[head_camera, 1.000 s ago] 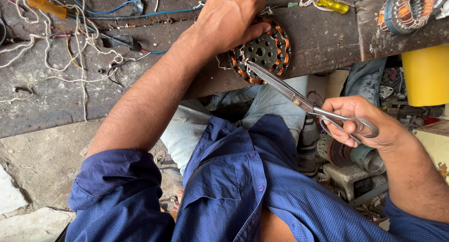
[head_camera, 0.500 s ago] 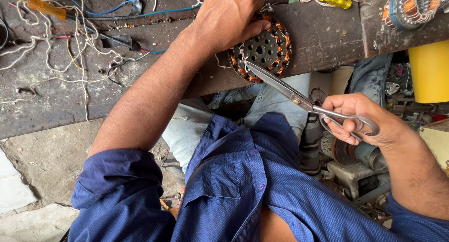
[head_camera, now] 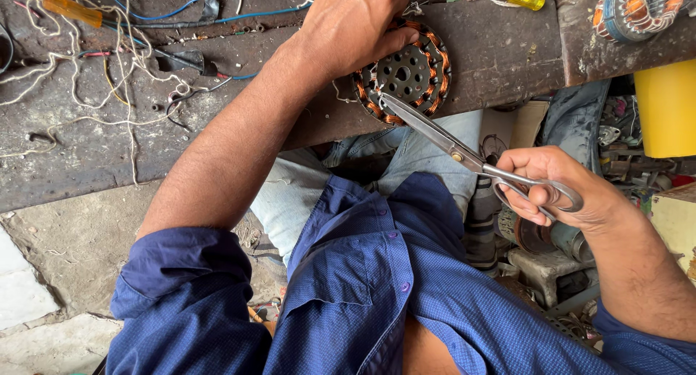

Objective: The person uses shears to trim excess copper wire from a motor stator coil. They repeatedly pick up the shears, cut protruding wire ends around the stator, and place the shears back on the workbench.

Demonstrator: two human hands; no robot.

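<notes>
My left hand [head_camera: 353, 25] presses the copper-wound stator [head_camera: 406, 74] at the bench's [head_camera: 500, 48] near edge while my right hand [head_camera: 554, 190] grips the scissors [head_camera: 464, 154], blades closed (tips touching the windings), so cutting looks barely begun.

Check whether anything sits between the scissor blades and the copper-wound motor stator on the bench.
Nothing visible blocks them. The long steel scissors, held in the right hand, already have their tips at the round copper-wound stator, which the left hand steadies on the dark wooden bench.
</notes>
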